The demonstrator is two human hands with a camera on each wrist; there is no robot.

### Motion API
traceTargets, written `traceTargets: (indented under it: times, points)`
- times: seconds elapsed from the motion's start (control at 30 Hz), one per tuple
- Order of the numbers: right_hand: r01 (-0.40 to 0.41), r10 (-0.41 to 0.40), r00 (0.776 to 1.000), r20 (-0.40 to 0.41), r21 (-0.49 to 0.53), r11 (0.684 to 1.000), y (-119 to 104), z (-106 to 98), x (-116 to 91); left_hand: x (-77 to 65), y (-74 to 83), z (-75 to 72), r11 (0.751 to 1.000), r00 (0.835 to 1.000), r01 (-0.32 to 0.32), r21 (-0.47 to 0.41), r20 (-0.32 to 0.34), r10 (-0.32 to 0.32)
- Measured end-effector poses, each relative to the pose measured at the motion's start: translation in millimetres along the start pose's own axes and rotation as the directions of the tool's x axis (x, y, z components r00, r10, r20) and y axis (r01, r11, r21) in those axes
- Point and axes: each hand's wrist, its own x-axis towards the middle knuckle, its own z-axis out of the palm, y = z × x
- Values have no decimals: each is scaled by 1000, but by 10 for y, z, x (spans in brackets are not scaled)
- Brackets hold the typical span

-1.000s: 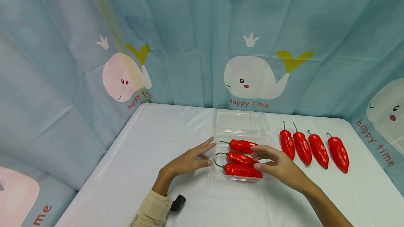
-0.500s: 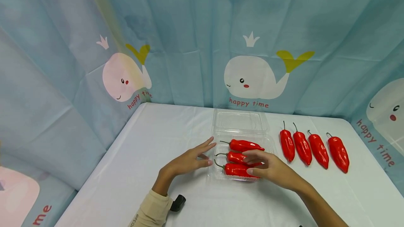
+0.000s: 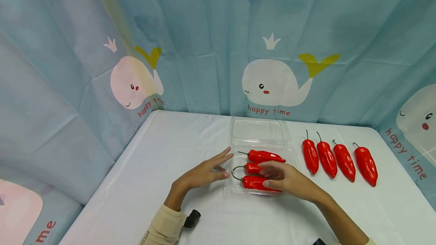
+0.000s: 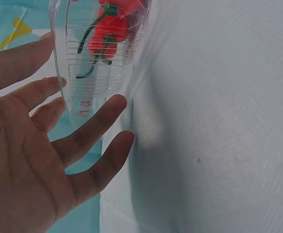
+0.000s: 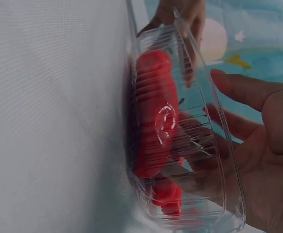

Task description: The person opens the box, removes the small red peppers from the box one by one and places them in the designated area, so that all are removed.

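Note:
A clear plastic clamshell box (image 3: 293, 155) lies with its lid (image 3: 260, 129) folded back. Inside, three glossy red chili peppers lie side by side: a back pepper (image 3: 265, 156), a middle pepper (image 3: 251, 168) and a front pepper (image 3: 253, 182). My left hand (image 3: 203, 173) rests at the box's left edge, fingers spread; its fingertips meet the wall in the left wrist view. My right hand (image 3: 291, 180) reaches over the right side, fingers at the middle pepper and thumb over the front one. Thumb and fingers stand apart, covering the tip of the middle pepper.
To the right of the box, several more red peppers (image 3: 326, 160) lie in a row, stems away from me. A white cloth covers the table (image 3: 177, 139). Blue curtains (image 3: 197, 41) with whale prints hang behind and at both sides.
My right hand has moved left and slightly forward over the box, uncovering the back pepper's tip and covering more of the middle one. My left hand has stayed put.

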Motion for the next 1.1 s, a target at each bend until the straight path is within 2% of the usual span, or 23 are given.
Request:
traceTargets:
  times: [0.3,0.63,1.1]
  points:
    - [17,-17,1000,17,5,1000,-4,-9,57,-4,-6,-5,1000,1000,0,4,-3,0]
    - [-34,34,999,5,13,999,9,-2,114,-6,-8,-3,1000,1000,0,-9,4,0]
    - [-19,21,1000,14,-120,993,15,61,169,-9,6,-7,1000,1000,6,-11,2,-6]
